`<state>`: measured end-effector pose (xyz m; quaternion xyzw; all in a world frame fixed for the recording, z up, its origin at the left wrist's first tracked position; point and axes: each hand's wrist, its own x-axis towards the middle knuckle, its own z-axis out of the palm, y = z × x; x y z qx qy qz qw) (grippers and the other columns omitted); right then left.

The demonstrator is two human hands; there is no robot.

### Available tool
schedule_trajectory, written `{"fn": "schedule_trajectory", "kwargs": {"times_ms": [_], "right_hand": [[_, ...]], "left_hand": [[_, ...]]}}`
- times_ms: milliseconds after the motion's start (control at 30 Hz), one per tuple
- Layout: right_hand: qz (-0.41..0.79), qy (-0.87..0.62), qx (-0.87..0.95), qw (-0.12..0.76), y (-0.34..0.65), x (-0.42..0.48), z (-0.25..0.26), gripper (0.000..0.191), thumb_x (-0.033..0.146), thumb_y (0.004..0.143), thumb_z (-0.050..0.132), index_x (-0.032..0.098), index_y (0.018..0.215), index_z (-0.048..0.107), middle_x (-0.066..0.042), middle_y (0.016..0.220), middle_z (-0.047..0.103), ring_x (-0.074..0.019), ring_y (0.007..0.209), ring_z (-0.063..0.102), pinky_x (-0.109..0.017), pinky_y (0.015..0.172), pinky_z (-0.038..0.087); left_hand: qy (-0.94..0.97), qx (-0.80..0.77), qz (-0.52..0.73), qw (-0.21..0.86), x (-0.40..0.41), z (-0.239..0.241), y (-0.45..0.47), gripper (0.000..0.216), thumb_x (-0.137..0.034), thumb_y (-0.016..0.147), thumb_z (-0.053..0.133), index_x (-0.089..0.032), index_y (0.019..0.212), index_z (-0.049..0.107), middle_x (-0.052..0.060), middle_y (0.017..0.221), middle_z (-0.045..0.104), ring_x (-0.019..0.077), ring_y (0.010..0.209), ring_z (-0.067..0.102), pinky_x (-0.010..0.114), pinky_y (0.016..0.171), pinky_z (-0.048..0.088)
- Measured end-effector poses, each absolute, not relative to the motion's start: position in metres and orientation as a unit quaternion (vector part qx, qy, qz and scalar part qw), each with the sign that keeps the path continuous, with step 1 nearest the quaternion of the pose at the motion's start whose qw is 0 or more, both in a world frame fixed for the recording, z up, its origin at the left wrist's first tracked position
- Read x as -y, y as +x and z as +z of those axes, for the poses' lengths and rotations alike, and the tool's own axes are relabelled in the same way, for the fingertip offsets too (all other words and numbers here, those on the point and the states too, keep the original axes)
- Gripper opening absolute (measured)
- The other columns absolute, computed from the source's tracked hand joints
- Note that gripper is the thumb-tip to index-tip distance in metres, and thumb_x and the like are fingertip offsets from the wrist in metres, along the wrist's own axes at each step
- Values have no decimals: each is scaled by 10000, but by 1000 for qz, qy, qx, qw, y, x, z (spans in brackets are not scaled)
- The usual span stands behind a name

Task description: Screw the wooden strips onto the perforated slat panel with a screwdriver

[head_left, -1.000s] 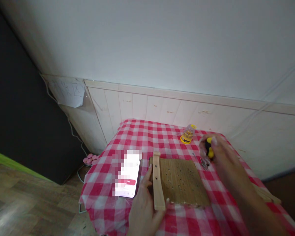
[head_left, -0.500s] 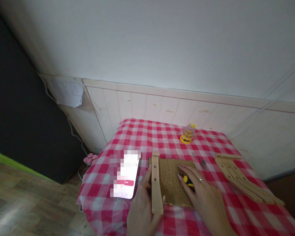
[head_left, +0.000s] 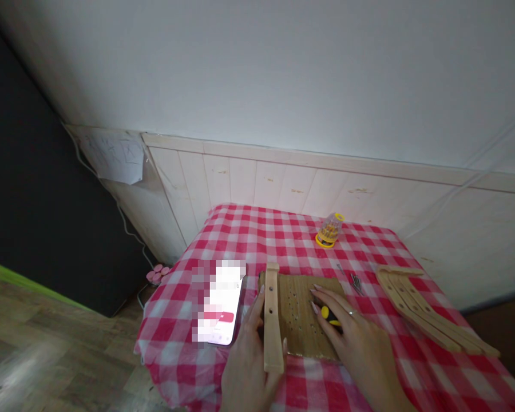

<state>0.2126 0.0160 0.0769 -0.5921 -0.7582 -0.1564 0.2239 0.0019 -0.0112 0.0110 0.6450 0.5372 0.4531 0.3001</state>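
Observation:
A brown wooden board full of small holes lies on a table with a red-and-white checked cloth. A pale wooden slat lies along the board's left edge. My left hand steadies that slat, thumb on its right side and fingers on its left. My right hand rests on the board, fingers curled over a yellow-and-black screwdriver that peeks out under them.
A lit phone lies left of the board. A yellow bit holder stands at the back. Loose screws lie right of the board, and several wooden slats are stacked at the right. Wall panelling is behind.
My right hand came down from the back right with the screwdriver onto the board, uncovering the slat stack. In the last half second it barely moved. My left hand stayed on the slat.

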Motion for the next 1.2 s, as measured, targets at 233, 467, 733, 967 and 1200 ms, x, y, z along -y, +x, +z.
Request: {"fn": "schedule_trajectory", "kwargs": {"times_ms": [233,467,733,967,1200], "right_hand": [[-131,-598,753,242,209,-14,78,430,379,1126,376,243,1185,779,-97,1135,874,-249,614,836,-327,423,626],[-80,-670,683,281,259,1,96,329,386,1002,564,330,1263,755,-82,1018,874,-303,723,839,-361,493,637],[-52,-756,633,156,331,-25,102,325,271,884,553,230,1098,795,-159,1084,855,-366,845,832,-423,609,616],[5,-731,683,13,294,-72,124,222,163,969,564,167,1049,771,-177,1109,848,-323,983,809,-384,808,574],[4,-751,659,-42,274,-121,116,255,194,1062,528,90,1154,741,-248,1121,827,-332,1017,816,-344,735,524]], "left_hand": [[646,-537,452,300,12,14,3,694,-323,972,619,-200,1615,390,179,1649,509,302,1165,733,471,989,638],[693,-519,413,283,7,9,-7,497,-309,996,624,-228,1483,569,162,1681,478,306,1215,748,434,964,676],[690,-513,438,262,7,6,-8,410,-332,1026,608,-224,1417,546,185,1625,540,294,1181,768,428,915,689],[684,-529,410,290,7,9,-11,366,-360,1020,609,-208,1351,575,216,1622,535,315,1110,789,444,851,687],[688,-512,436,271,4,5,-6,359,-305,1031,584,-215,1376,545,195,1645,513,278,1088,792,427,905,668]]}}
